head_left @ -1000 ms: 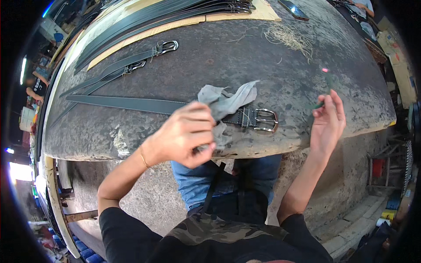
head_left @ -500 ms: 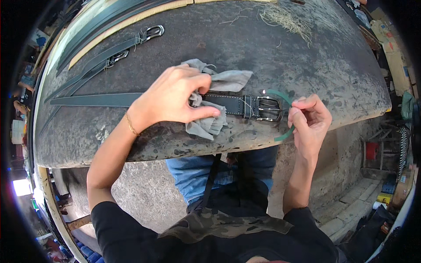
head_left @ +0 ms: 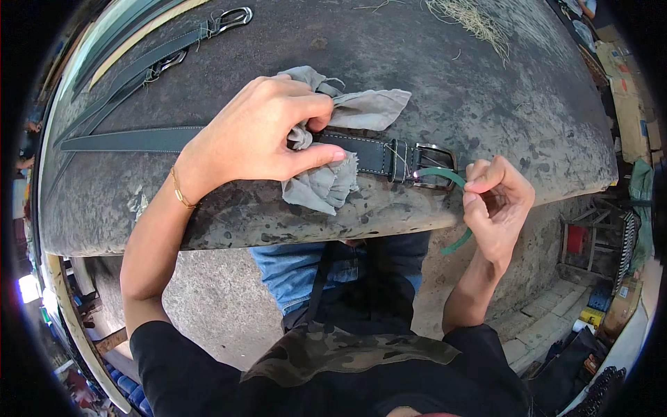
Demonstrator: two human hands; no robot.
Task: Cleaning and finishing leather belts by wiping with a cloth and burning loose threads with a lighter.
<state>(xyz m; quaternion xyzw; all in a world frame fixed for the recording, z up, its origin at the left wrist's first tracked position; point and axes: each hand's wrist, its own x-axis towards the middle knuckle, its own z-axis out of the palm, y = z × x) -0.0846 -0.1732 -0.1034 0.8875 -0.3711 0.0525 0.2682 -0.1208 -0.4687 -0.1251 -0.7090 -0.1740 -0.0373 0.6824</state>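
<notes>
A dark leather belt [head_left: 358,153] with pale edge stitching lies across the worn work surface, its metal buckle [head_left: 438,148] to the right. My left hand [head_left: 253,135] grips a crumpled grey cloth [head_left: 375,110] over the belt, thumb toward me. Between thumb and fingers of my right hand [head_left: 501,201] is pinched a curved green strip [head_left: 442,172]. A small bright flame [head_left: 418,174] burns at the strip's far tip, over the buckle beside the belt loop. Loose pale thread [head_left: 397,161] shows at that loop. The strip's other end hangs below my right hand.
Two more buckled belts [head_left: 170,47] lie crossed at the far left, beside long dark straps [head_left: 114,38]. A tangle of pale thread [head_left: 476,24] sits at the far edge. Right of the surface, a small frame holds a red object [head_left: 576,238].
My right hand has turned the green strip, and its flaming tip has come down from above the buckle to near the belt loop. My left hand stays on the cloth.
</notes>
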